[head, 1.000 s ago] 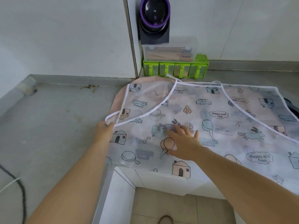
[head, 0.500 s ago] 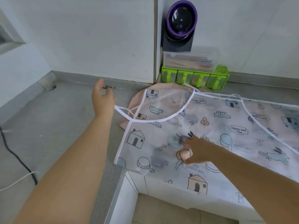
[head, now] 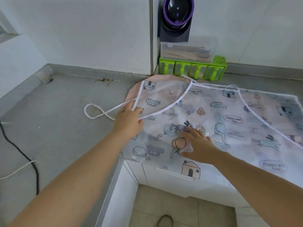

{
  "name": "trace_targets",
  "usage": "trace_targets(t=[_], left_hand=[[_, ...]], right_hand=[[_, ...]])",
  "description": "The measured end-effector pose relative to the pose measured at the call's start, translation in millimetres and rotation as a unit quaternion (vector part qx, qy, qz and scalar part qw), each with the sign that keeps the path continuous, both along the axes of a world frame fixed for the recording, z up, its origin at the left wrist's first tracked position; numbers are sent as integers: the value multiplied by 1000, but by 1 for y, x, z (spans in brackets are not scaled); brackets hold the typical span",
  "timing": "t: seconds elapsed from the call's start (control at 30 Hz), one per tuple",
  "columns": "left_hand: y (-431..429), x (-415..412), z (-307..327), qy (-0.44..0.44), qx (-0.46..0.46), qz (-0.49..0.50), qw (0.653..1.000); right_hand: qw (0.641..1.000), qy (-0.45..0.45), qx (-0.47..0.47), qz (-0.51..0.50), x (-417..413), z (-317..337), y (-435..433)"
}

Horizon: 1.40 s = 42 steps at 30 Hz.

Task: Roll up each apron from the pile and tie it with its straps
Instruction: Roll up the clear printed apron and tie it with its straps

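Note:
A translucent apron (head: 213, 115) printed with houses, cars and rabbits lies spread flat on the grey counter (head: 57, 128), on top of other aprons. Its white strap (head: 96, 111) lies looped on the counter to the left. My left hand (head: 129, 120) rests at the apron's left corner where the strap joins; its fingertips are hidden, so the hold on the strap is unclear. My right hand (head: 198, 143) lies flat with spread fingers on the apron's middle, pressing it down.
A green compartment box (head: 191, 69) with a clear box (head: 186, 51) on top stands against the wall, below a purple and black device (head: 177, 15). A black cable (head: 19, 153) and a white cable (head: 16, 171) lie at the left. The apron overhangs the counter's front edge.
My left hand pulled the strap out to the left, then came back to the apron's corner. The strap now lies looped on the counter. My right hand stayed on the apron and flattened out.

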<state>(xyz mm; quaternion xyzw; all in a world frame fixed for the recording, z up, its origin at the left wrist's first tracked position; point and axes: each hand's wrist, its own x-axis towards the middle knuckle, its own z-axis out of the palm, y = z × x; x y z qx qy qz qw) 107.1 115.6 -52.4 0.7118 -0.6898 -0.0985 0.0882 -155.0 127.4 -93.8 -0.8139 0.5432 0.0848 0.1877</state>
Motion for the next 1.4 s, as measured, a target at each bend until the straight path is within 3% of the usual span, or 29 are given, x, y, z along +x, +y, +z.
trace_targets(t=[0.1,0.17,0.27,0.4,0.57,0.67,0.8,0.9,1.0,1.1,1.2,1.4], left_hand=[[36,-40,-19,26,53,-213,975],[53,-53,-37,-71,86,-292,950],[68,-59,-62,-223,66,-345,909],[67,-58,-76,-238,27,-328,914],[67,-59,-80,-193,32,-337,921],[67,-61,-63,-149,144,-308,929],[56,-62,-34,1,302,-205,931],[45,-66,-1,18,360,-141,922],[32,-63,25,78,486,-39,870],[21,-61,32,2,518,-23,855],[10,-69,32,-86,454,-81,883],[-21,-76,24,-180,319,-175,914]], right_hand=[[997,-70,-27,-5,-20,-1,26],[997,-39,-53,36,-40,-5,50],[988,68,-114,82,-72,-17,88],[982,100,-158,7,-111,-42,106],[973,102,-196,-66,-139,-58,108],[973,98,-172,-122,-153,-55,112],[981,139,-50,-125,-169,-25,110],[982,116,49,-139,-167,9,95],[956,145,203,-158,-163,57,73],[927,197,288,-138,-157,86,56],[930,265,239,-86,-150,79,37],[936,286,100,-178,-153,48,-2]])
